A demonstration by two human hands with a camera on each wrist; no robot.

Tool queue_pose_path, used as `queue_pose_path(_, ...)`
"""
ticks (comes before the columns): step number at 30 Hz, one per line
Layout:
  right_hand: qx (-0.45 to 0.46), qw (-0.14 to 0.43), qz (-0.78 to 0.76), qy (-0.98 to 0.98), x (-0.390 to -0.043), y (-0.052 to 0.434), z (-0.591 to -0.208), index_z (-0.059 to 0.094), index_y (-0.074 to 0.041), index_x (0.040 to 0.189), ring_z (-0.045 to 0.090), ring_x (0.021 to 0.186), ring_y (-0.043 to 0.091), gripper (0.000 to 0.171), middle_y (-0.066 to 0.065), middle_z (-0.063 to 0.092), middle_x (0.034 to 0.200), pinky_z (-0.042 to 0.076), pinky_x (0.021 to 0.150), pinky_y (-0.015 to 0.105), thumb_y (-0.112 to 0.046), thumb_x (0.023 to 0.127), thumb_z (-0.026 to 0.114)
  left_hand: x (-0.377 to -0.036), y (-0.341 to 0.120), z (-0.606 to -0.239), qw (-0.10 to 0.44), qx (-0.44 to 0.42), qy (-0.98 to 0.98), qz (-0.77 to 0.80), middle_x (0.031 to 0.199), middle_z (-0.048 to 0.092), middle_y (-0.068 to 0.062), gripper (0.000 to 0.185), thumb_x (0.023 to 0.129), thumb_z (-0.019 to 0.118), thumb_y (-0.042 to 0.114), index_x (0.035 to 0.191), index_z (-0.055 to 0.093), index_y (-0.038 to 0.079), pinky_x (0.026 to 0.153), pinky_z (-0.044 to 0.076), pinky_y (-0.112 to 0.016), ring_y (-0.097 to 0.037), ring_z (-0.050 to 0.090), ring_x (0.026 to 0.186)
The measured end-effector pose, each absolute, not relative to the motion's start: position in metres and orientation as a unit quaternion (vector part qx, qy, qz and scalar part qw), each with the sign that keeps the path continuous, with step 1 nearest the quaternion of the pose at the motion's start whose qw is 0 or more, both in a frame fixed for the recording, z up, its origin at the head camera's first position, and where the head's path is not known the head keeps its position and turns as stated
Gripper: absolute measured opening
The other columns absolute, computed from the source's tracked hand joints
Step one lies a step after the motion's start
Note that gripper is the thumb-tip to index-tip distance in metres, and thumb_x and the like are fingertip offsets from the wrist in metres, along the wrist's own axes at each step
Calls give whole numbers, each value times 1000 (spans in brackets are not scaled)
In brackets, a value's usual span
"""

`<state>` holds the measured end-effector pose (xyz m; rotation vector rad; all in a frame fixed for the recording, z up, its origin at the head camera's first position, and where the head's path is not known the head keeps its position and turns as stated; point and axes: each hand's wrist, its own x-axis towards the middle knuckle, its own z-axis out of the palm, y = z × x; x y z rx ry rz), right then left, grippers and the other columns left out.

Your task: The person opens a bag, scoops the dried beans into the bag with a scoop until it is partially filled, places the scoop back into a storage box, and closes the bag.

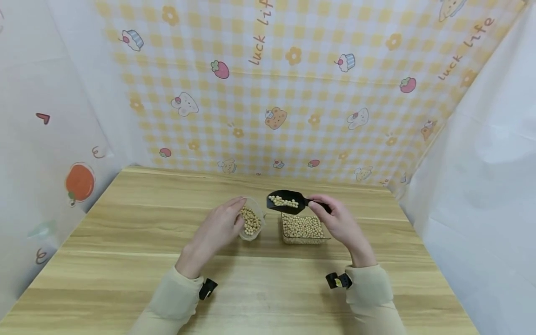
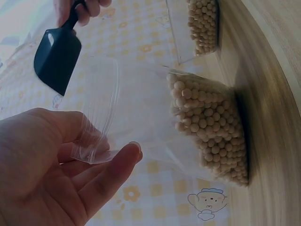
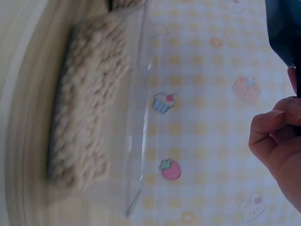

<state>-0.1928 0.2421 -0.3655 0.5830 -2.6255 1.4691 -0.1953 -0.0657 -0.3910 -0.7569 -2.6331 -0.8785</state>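
Note:
My left hand [image 1: 217, 228] grips the rim of a clear plastic cup [image 1: 252, 224] partly filled with pale beans; the wrist view shows the fingers [image 2: 101, 176] curled round the cup's rim [image 2: 101, 113]. In my right hand [image 1: 335, 218] is the handle of a black scoop [image 1: 286, 201], pinched and loaded with beans. The scoop hovers above the left edge of a clear rectangular box of beans [image 1: 303, 229], just right of the cup. In the right wrist view the box [image 3: 94, 108] is blurred and the scoop [image 3: 284, 28] shows at the top right.
Everything stands on a wooden table [image 1: 125, 242]. A yellow checked cartoon backdrop [image 1: 293, 93] closes the back, with white sheets at both sides. Black wrist cameras [image 1: 338, 280] sit on both sleeves.

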Motion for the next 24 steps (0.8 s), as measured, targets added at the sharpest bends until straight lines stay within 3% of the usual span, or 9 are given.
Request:
queue_pose_path(3,208,41,468,-858,-191,227,-364,63,-4,125,52,68,23,31,9,64,101,47,64,32,-21,101,55,-196,-67,-392,132,-260,-908,-303,136,53,-25,46,86,56,-4,131,54,-11,74,51,-31,-21,62,84)
queue_pose_path(5,221,44,453,-863,-192,218,-363,64,-5,125,58,75,21,31,9,66,113,50,70,34,-22,100,55,-196,-67,-392,130,-259,-908,-303,137,52,-25,46,87,56,-4,132,54,-10,68,51,-28,-15,56,68)
queue_pose_path(7,233,52,435,-868,-192,210,-364,65,-6,125,63,88,22,31,8,65,119,52,78,39,-23,100,56,-196,-67,-392,130,-259,-908,-301,137,52,-25,46,87,57,-4,132,55,-10,65,49,-26,-13,51,63)
queue_pose_path(9,246,66,416,-873,-191,202,-365,66,-7,122,62,105,22,30,7,65,121,50,88,42,-23,99,57,-196,-67,-392,129,-259,-909,-301,136,53,-24,46,86,57,-4,132,55,-10,67,51,-27,-17,58,71)
queue_pose_path(12,268,99,383,-879,-190,193,-366,68,-7,118,61,109,23,26,7,67,117,49,91,43,-21,98,60,-196,-67,-391,132,-258,-909,-298,135,54,-23,46,85,58,-5,131,56,-9,85,53,-34,-29,64,103)
queue_pose_path(15,279,139,353,-882,-187,185,-366,70,-6,113,64,103,21,23,7,69,110,51,87,41,-20,96,63,-196,-67,-390,130,-255,-911,-297,135,55,-23,46,85,57,-5,131,56,-9,96,48,-39,-35,55,121)
queue_pose_path(19,276,184,322,-887,-181,175,-362,72,-6,108,62,79,14,21,5,70,96,52,71,34,-19,94,66,-196,-68,-390,127,-253,-912,-297,135,54,-23,46,85,57,-6,130,56,-9,88,52,-34,-33,59,115)
queue_pose_path(22,271,206,295,-893,-176,169,-359,74,-6,106,51,64,8,20,1,66,85,46,59,28,-19,92,68,-196,-68,-390,128,-252,-913,-295,136,54,-24,45,85,57,-5,130,56,-10,78,52,-32,-29,62,105)
queue_pose_path(24,271,219,279,-895,-173,165,-358,74,-6,105,45,59,7,19,-1,63,81,42,54,25,-18,91,69,-196,-67,-390,129,-250,-914,-293,135,54,-23,45,85,57,-5,130,56,-10,79,52,-32,-29,62,106)
